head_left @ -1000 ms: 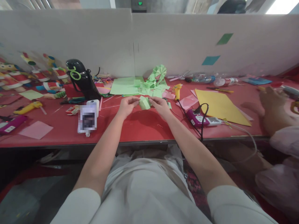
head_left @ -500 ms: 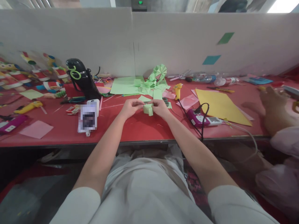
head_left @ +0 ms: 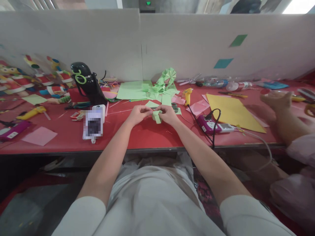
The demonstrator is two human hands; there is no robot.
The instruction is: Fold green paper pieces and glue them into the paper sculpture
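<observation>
Just above the red table, a small folded piece of light green paper (head_left: 157,117) is between my two hands. My left hand (head_left: 139,114) pinches its left edge with thumb and forefinger. On the other side, my right hand (head_left: 167,114) grips it, with the fingers bent behind the paper. Directly beyond them lie green paper sheets (head_left: 130,90) and a heap of folded green paper pieces (head_left: 159,86), topped by a round pleated one. Scissors (head_left: 175,107) with dark handles lie partly hidden behind my right hand.
To my left stand a black bottle (head_left: 87,83) and a phone (head_left: 93,126). On the right are a yellow glue gun (head_left: 188,95), a purple power strip (head_left: 209,124) with cables and a yellow sheet (head_left: 233,111). Another person's hand (head_left: 278,100) is at the far right.
The folded green paper has turned and tilted slightly between my fingers. At the far right, the other person's hand has moved left.
</observation>
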